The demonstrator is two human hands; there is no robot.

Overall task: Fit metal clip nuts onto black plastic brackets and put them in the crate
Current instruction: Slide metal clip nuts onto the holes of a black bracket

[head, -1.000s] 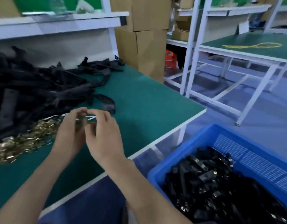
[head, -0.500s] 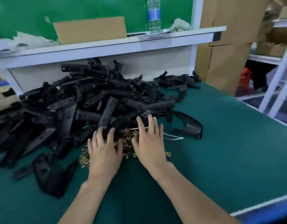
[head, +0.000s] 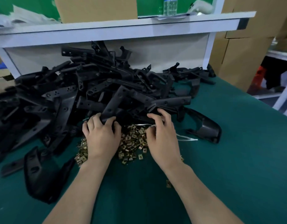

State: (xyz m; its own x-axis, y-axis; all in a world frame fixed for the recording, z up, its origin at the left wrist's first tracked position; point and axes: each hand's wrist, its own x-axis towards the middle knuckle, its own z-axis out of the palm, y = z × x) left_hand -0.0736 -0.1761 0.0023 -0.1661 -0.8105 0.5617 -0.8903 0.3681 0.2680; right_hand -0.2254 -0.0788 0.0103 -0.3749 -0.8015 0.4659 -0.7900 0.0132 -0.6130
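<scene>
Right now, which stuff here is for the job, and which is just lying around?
For the job: black brackets, gold clip nuts.
Just lying about: water bottle, cardboard box on the shelf, white string, stacked cartons.

Black plastic brackets (head: 94, 94) heaped behind a small pile of brass clip nuts (head: 133, 143)

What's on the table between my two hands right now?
In the head view, a heap of brass-coloured clip nuts lies between the left hand, gripping a black bracket, and the right hand; green mat beneath.
</scene>
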